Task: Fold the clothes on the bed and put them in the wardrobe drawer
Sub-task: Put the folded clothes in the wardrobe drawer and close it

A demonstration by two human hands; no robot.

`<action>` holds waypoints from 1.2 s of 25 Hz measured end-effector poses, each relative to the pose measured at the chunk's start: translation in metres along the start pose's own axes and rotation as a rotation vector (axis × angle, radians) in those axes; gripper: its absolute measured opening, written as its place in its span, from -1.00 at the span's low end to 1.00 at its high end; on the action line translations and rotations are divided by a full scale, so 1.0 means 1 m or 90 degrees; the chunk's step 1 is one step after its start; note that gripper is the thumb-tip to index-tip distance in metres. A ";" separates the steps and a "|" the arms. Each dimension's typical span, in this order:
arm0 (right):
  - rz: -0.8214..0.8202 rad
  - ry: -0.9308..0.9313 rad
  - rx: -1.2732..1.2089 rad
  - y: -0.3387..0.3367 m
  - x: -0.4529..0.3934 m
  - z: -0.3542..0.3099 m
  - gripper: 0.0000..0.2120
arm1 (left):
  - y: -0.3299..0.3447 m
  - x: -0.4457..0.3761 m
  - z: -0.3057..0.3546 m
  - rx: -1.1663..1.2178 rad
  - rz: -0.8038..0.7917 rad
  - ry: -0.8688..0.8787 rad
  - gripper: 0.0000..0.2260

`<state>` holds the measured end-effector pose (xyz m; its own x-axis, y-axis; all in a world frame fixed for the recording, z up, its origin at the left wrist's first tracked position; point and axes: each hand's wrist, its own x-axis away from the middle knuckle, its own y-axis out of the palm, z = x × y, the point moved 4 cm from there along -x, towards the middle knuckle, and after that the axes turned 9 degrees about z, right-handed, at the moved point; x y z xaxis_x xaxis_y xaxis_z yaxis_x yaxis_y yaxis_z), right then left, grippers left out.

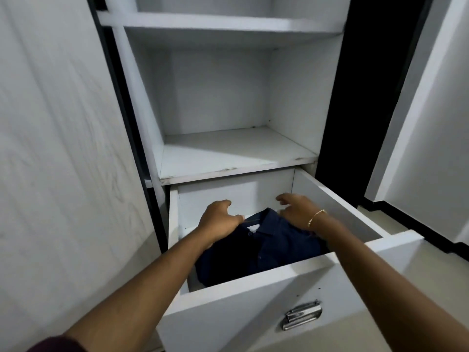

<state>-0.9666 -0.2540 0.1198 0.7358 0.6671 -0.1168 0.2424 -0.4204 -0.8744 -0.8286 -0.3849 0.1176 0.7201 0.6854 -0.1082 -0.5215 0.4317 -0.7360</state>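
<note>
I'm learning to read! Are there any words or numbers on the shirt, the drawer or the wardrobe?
None can be read.
Navy shirt: a small pale tag inside the collar, too small and blurred to read.
Drawer and its metal handle: no writing shows.
Wardrobe shelves: plain white.

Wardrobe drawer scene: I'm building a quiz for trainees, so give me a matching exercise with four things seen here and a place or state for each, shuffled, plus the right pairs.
Things:
1. navy shirt
2. drawer
3. metal handle
4. bracelet

Places or states:
A. on the right wrist
B. pulled out, open
C. lying folded inside the drawer
D. fixed to the drawer front

Pairs: 1-C, 2-B, 3-D, 4-A
</note>
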 end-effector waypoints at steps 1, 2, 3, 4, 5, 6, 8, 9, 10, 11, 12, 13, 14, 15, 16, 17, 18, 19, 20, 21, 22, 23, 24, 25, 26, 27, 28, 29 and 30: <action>0.016 -0.034 0.012 0.001 0.022 -0.015 -0.63 | -0.008 0.014 0.014 -0.043 0.027 0.058 -0.54; 0.031 -0.060 0.032 0.006 0.037 -0.025 -0.66 | -0.010 0.028 0.026 -0.110 0.052 0.122 -0.60; 0.052 -0.072 0.063 0.011 0.054 -0.031 -0.68 | -0.007 0.042 0.031 -0.179 0.073 0.180 -0.64; 0.081 -0.073 0.095 0.016 0.071 -0.035 -0.68 | -0.005 0.061 0.033 -0.248 0.089 0.231 -0.65; 0.111 -0.070 0.118 0.021 0.087 -0.036 -0.65 | -0.002 0.077 0.031 -0.305 0.094 0.261 -0.62; 0.136 -0.072 0.130 0.025 0.103 -0.038 -0.56 | -0.001 0.090 0.026 -0.356 0.112 0.282 -0.57; 0.205 -0.092 0.133 0.033 0.128 -0.038 -0.20 | -0.002 0.109 0.012 -0.394 0.167 0.302 -0.43; 0.237 -0.106 0.136 0.037 0.135 -0.037 -0.05 | -0.005 0.116 0.007 -0.397 0.193 0.311 -0.34; 0.271 -0.119 0.139 0.039 0.140 -0.036 0.00 | -0.008 0.121 0.002 -0.388 0.197 0.302 -0.28; 0.286 -0.128 0.141 0.040 0.144 -0.035 0.00 | -0.008 0.124 -0.003 -0.375 0.196 0.301 -0.27; 0.274 -0.127 0.141 0.042 0.146 -0.034 0.01 | -0.007 0.124 -0.005 -0.377 0.183 0.296 -0.29; 0.249 -0.124 0.139 0.042 0.146 -0.032 0.05 | -0.006 0.124 -0.004 -0.386 0.175 0.294 -0.32; 0.226 -0.120 0.136 0.040 0.144 -0.032 0.07 | -0.005 0.122 -0.002 -0.395 0.171 0.291 -0.36; 0.218 -0.122 0.136 0.038 0.141 -0.032 0.08 | -0.004 0.119 0.001 -0.402 0.166 0.293 -0.38; 0.217 -0.126 0.142 0.037 0.136 -0.034 0.08 | -0.004 0.113 0.000 -0.404 0.165 0.292 -0.38; 0.212 -0.128 0.151 0.039 0.129 -0.035 0.06 | -0.004 0.106 -0.001 -0.404 0.161 0.282 -0.34; 0.214 -0.133 0.150 0.039 0.124 -0.038 0.03 | -0.006 0.101 -0.002 -0.408 0.163 0.280 -0.28; 0.219 -0.134 0.141 0.042 0.117 -0.040 0.00 | -0.006 0.093 -0.004 -0.420 0.165 0.284 -0.23; 0.229 -0.133 0.135 0.044 0.109 -0.041 -0.03 | -0.007 0.084 -0.005 -0.427 0.171 0.291 -0.19; 0.237 -0.132 0.136 0.046 0.101 -0.041 -0.04 | -0.007 0.077 -0.006 -0.439 0.183 0.298 -0.18; 0.243 -0.134 0.141 0.048 0.090 -0.043 -0.06 | -0.008 0.067 -0.007 -0.450 0.198 0.303 -0.17; 0.253 -0.139 0.140 0.049 0.081 -0.043 -0.08 | -0.008 0.056 -0.008 -0.459 0.210 0.305 -0.17; 0.262 -0.142 0.141 0.050 0.070 -0.044 -0.11 | -0.008 0.045 -0.010 -0.466 0.220 0.304 -0.16; 0.268 -0.146 0.142 0.053 0.058 -0.046 -0.16 | -0.009 0.033 -0.012 -0.471 0.225 0.296 -0.17; 0.277 -0.150 0.140 0.054 0.047 -0.049 -0.23 | -0.011 0.023 -0.015 -0.473 0.231 0.288 -0.20; 0.285 -0.156 0.133 0.057 0.034 -0.051 -0.28 | -0.012 0.011 -0.018 -0.472 0.234 0.278 -0.25; 0.293 -0.163 0.129 0.060 0.020 -0.053 -0.30 | -0.013 -0.003 -0.021 -0.470 0.233 0.267 -0.30; 0.297 -0.168 0.130 0.064 0.006 -0.054 -0.31 | -0.015 -0.016 -0.024 -0.465 0.233 0.260 -0.32; 0.300 -0.174 0.135 0.067 -0.009 -0.056 -0.31 | -0.016 -0.031 -0.028 -0.462 0.238 0.258 -0.33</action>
<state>-0.9212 -0.3230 0.0887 0.5371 0.5843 -0.6084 -0.2242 -0.5964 -0.7707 -0.8295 -0.4291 0.1144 0.7391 0.3881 -0.5505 -0.4367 -0.3462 -0.8303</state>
